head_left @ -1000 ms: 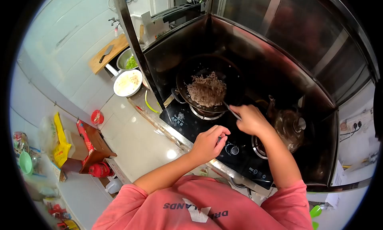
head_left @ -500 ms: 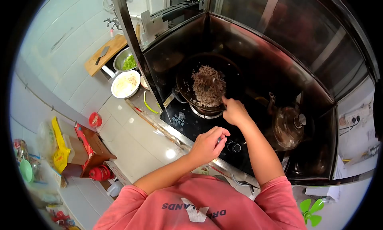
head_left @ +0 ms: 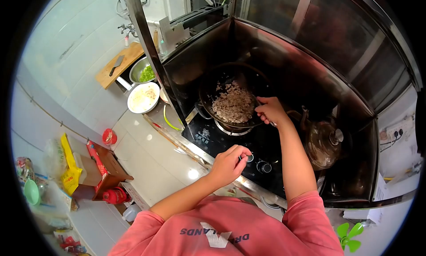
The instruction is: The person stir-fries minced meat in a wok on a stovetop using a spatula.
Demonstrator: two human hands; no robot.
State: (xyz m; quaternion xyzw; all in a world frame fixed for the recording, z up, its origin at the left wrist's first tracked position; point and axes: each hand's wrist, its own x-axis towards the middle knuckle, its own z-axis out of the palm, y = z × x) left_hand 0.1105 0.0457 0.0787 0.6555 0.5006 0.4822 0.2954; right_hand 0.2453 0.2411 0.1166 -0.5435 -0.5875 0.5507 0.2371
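Note:
A dark wok (head_left: 207,106) sits on the left burner of the black stove (head_left: 208,134), with crumbled brown meat (head_left: 234,104) heaped in it. My right hand (head_left: 270,110) is closed round the handle of a spatula at the wok's right edge; the spatula's blade is dim against the dark pan and hard to make out. Lower down, my left hand (head_left: 230,165) is curled at a stove knob (head_left: 247,157) near the front edge, its fingers bent against the knob. A second knob (head_left: 263,167) is just to the right.
A lidded glass kettle (head_left: 323,145) stands right of my right arm. Dark metal guards (head_left: 284,47) surround the stove. Further left are a white pan (head_left: 143,97), a bowl of chopped greens (head_left: 145,73) and a knife (head_left: 116,65) on a wooden board (head_left: 106,78).
My right hand has moved up and slightly right since half a second ago, and the meat has shifted in the wok. My left hand has stayed by the knob.

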